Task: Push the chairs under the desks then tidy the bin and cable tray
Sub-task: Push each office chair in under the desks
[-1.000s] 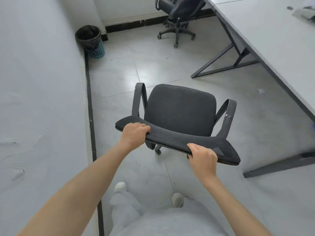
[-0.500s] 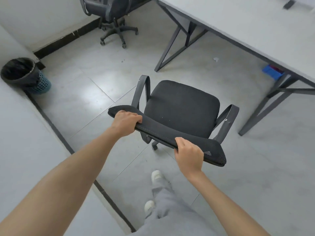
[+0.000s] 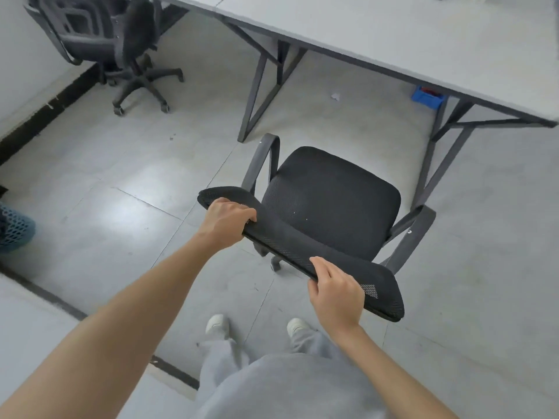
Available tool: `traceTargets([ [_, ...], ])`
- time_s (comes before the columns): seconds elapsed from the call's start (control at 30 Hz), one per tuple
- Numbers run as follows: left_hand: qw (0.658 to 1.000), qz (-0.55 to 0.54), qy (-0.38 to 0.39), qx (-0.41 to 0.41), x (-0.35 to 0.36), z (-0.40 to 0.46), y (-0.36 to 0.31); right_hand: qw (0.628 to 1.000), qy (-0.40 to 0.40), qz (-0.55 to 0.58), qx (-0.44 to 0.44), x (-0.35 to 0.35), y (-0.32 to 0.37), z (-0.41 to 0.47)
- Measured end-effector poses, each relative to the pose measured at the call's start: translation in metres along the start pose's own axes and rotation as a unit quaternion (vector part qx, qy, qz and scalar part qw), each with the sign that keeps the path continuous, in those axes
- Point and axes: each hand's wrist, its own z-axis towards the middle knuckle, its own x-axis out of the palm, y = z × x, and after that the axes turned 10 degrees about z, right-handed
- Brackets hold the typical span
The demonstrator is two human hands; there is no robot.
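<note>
A black mesh office chair stands on the tiled floor in front of me, its seat facing the grey desk. My left hand grips the left end of the chair's backrest top. My right hand grips the same backrest further right. The chair's front sits just short of the desk's dark metal legs. A second black office chair stands at the far left, by the desk's end. The blue mesh bin shows only partly at the left edge.
A white wall with a dark skirting runs along the left. A blue box and a scrap of paper lie on the floor under the desk. My feet in white shoes stand behind the chair.
I have turned right with the chair, so it now faces the desk and stands closer to it. The bin has slid to the left edge of view. Both hands keep their hold.
</note>
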Motion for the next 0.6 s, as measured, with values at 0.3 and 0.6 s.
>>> traceTargets([
  [0.3, 0.992, -0.015, 0.019, 0.122, 0.001, 0.052, 0.064, 0.981, -0.059, -0.103, 0.151, 0.052, 0.055, 0.034],
  [0.6, 0.984, 0.018, 0.042, 0.172, 0.001, 0.127, 0.100, 0.970, -0.112, -0.123, 0.178, 0.075, 0.063, 0.097],
])
